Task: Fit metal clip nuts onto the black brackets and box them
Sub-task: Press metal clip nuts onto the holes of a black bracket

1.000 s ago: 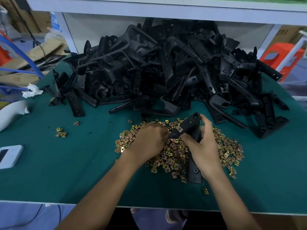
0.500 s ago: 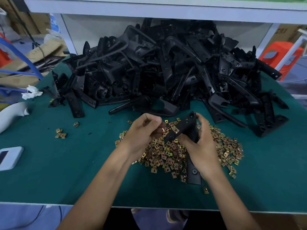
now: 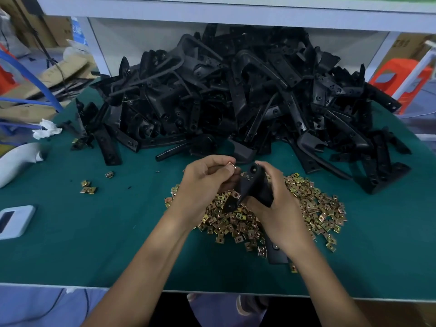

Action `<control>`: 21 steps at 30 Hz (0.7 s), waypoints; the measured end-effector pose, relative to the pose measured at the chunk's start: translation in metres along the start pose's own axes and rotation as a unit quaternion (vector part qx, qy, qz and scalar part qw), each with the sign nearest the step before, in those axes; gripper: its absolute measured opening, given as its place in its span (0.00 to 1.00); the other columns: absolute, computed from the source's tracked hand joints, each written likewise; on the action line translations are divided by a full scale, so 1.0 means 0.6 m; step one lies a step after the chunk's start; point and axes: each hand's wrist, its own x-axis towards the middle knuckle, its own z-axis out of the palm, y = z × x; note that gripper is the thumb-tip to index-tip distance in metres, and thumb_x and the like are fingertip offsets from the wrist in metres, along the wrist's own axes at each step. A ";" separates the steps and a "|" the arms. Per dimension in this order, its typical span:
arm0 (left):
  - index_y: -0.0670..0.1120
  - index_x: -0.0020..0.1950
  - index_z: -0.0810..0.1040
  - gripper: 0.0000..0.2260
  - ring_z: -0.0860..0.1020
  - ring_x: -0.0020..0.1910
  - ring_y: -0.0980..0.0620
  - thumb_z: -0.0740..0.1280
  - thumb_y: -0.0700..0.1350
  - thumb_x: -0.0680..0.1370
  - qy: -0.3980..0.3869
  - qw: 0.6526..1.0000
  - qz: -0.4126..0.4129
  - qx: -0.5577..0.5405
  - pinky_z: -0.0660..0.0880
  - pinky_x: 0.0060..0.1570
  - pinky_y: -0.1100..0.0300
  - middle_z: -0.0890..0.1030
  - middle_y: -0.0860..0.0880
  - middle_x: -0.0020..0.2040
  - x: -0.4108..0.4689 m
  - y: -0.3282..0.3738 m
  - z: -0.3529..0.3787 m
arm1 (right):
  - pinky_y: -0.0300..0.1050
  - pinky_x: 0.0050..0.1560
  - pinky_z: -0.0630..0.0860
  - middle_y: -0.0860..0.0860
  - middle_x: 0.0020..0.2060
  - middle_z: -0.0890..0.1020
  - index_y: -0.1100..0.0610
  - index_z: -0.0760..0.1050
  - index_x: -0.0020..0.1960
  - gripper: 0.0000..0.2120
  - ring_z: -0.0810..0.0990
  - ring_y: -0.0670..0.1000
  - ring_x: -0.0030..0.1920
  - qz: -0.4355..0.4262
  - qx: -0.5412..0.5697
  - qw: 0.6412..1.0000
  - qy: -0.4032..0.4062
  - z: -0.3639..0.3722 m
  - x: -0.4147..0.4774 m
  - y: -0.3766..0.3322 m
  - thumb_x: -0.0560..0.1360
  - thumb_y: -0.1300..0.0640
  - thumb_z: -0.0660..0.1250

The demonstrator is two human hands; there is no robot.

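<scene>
My right hand (image 3: 278, 208) grips a black bracket (image 3: 252, 187) lifted over a heap of gold clip nuts (image 3: 313, 208) in the middle of the green table. My left hand (image 3: 205, 182) pinches one clip nut (image 3: 232, 165) between thumb and fingers, just left of the bracket's upper end. A second black bracket (image 3: 276, 253) lies flat under my right wrist, partly covered by nuts. A large pile of black brackets (image 3: 236, 90) fills the back of the table. No box is in view.
A few stray clip nuts (image 3: 88, 187) lie at the left. A white device (image 3: 14, 220) and a white curved part (image 3: 16, 159) sit at the left edge. A crumpled tissue (image 3: 46, 131) lies near them. A shelf (image 3: 236, 10) runs overhead at the back.
My left hand rose from the nut heap holding one clip nut and brought it up beside the bracket. My right hand tilted the bracket and lifted it slightly.
</scene>
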 end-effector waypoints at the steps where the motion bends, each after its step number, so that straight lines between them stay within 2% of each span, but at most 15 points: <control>1: 0.43 0.54 0.83 0.06 0.85 0.44 0.51 0.68 0.35 0.80 -0.003 1.000 0.009 0.012 0.81 0.45 0.62 0.87 0.44 0.45 -0.002 -0.001 0.001 | 0.21 0.46 0.70 0.22 0.53 0.76 0.22 0.59 0.65 0.36 0.77 0.28 0.53 -0.001 -0.002 1.000 -0.001 0.000 0.000 -0.002 0.75 0.54 0.75; 7: 0.44 0.54 0.85 0.06 0.83 0.45 0.50 0.70 0.39 0.80 -0.008 0.999 0.009 0.046 0.80 0.45 0.59 0.87 0.44 0.46 -0.011 -0.009 0.007 | 0.24 0.45 0.72 0.28 0.52 0.79 0.27 0.61 0.68 0.34 0.78 0.33 0.52 0.003 -0.020 1.000 -0.006 0.003 0.003 -0.006 0.74 0.53 0.75; 10: 0.43 0.54 0.85 0.06 0.84 0.48 0.49 0.69 0.39 0.80 -0.008 1.000 0.001 0.027 0.79 0.45 0.61 0.87 0.43 0.48 -0.015 -0.007 0.009 | 0.24 0.45 0.72 0.33 0.50 0.81 0.30 0.61 0.70 0.34 0.78 0.33 0.52 0.004 -0.028 1.000 -0.010 0.003 0.002 -0.004 0.75 0.52 0.76; 14: 0.40 0.54 0.84 0.06 0.83 0.48 0.47 0.69 0.38 0.80 0.005 0.999 -0.031 -0.030 0.80 0.42 0.61 0.85 0.39 0.52 -0.018 -0.005 0.013 | 0.23 0.45 0.72 0.34 0.51 0.81 0.30 0.61 0.70 0.35 0.78 0.32 0.52 0.003 -0.030 0.999 -0.013 0.005 0.003 -0.005 0.75 0.53 0.76; 18: 0.43 0.48 0.85 0.05 0.83 0.41 0.52 0.69 0.37 0.79 0.005 0.995 -0.058 -0.077 0.80 0.39 0.63 0.85 0.44 0.45 -0.021 -0.005 0.016 | 0.24 0.45 0.72 0.35 0.50 0.82 0.29 0.60 0.70 0.35 0.79 0.34 0.51 0.005 -0.025 1.000 -0.012 0.006 0.005 -0.004 0.75 0.53 0.75; 21: 0.45 0.46 0.85 0.07 0.83 0.40 0.53 0.68 0.37 0.79 -0.004 0.994 -0.065 -0.093 0.80 0.39 0.63 0.85 0.46 0.44 -0.023 -0.004 0.015 | 0.24 0.44 0.71 0.35 0.48 0.82 0.29 0.61 0.69 0.34 0.79 0.33 0.50 0.003 -0.025 1.000 -0.011 0.006 0.004 -0.004 0.75 0.53 0.75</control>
